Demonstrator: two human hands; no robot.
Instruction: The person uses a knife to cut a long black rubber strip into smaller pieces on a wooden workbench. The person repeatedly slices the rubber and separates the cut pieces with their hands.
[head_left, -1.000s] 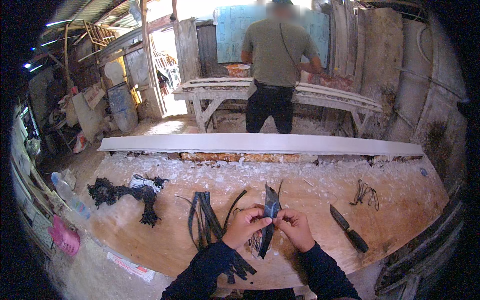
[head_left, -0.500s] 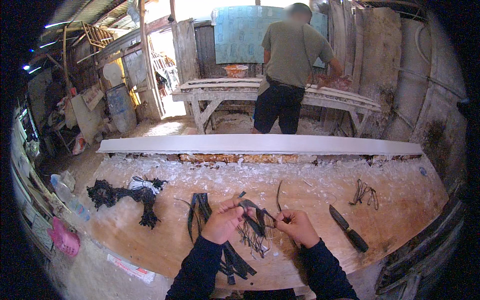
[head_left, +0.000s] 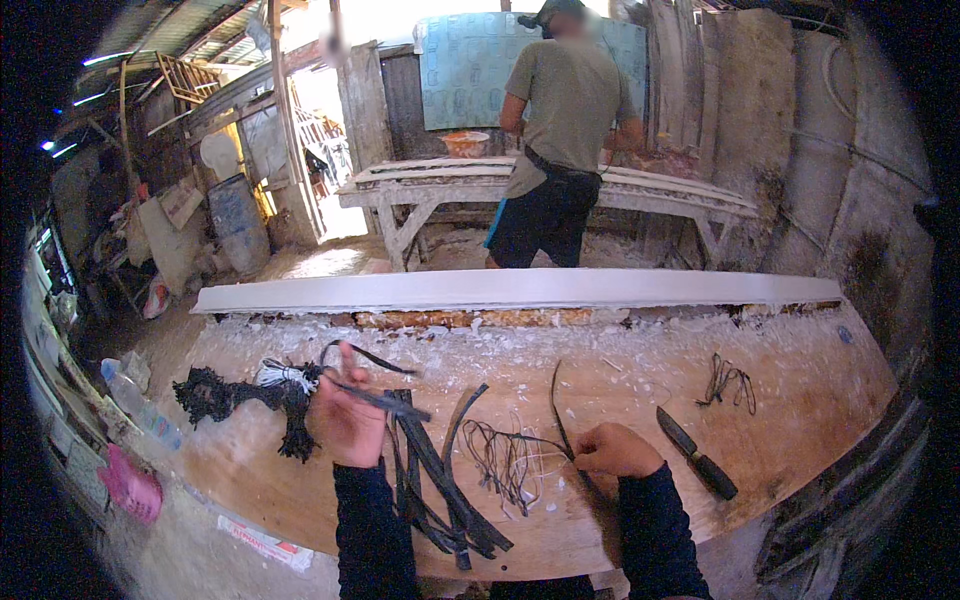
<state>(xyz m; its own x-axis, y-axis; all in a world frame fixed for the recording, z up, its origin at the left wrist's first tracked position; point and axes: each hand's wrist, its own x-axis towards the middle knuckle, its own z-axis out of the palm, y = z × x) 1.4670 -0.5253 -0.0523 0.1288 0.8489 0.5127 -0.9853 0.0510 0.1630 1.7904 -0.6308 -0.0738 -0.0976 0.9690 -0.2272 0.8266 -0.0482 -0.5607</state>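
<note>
My left hand (head_left: 352, 418), fingers partly raised, holds a black rubber-like strip (head_left: 378, 398); one end loops up and falls to the right. Right of it on the board lies a pile of flat black strips (head_left: 430, 485). My right hand (head_left: 620, 452) is closed, its fingertips pinching a thin black strip (head_left: 557, 405) whose far end points away from me. Between my hands is a tangle of thin dark and pale cords (head_left: 505, 468). Beyond my left hand sits a bundle of knotted black cords (head_left: 230, 392) with a white cord tie (head_left: 285, 375).
A dark-handled knife (head_left: 697, 455) and a small cord coil (head_left: 728, 385) lie at the right of the wooden board (head_left: 800, 430). A long white moulding (head_left: 520, 288) spans its far edge. Past it a person (head_left: 565, 110) stands at a bench (head_left: 420, 172). A pink basket (head_left: 132, 485) is lower left.
My left hand has moved left with a black strip, away from my right hand. My right hand has shifted slightly right, onto the thin strip. The person at the bench has turned leftward.
</note>
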